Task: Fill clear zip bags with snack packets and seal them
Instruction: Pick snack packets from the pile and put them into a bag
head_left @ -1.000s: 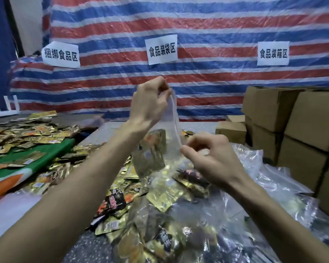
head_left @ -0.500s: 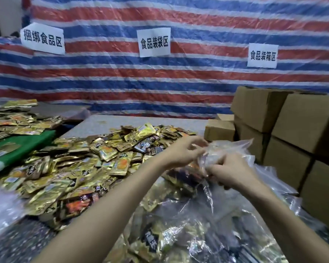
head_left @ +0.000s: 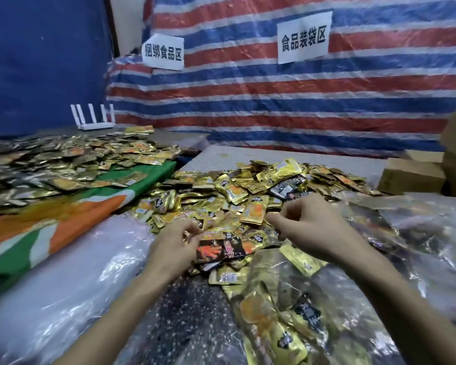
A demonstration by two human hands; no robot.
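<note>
Snack packets [head_left: 270, 312] sit nearest at 6 o'clock, already inside a clear zip bag [head_left: 334, 293], seal unreadable | your left hand [head_left: 173, 247] curls round loose ones at 11 | your right hand [head_left: 309, 225] at 1 is curled, contents unclear | main heap [head_left: 234, 196] at 12 and far heap [head_left: 63, 159] at 10 remain unbagged: most work is left

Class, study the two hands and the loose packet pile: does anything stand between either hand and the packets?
Nothing visible does. The left hand is at the near edge of the pile, against a dark packet; the right hand hangs over it. The filled bag lies nearer the person, between the forearms, behind both hands.
</note>
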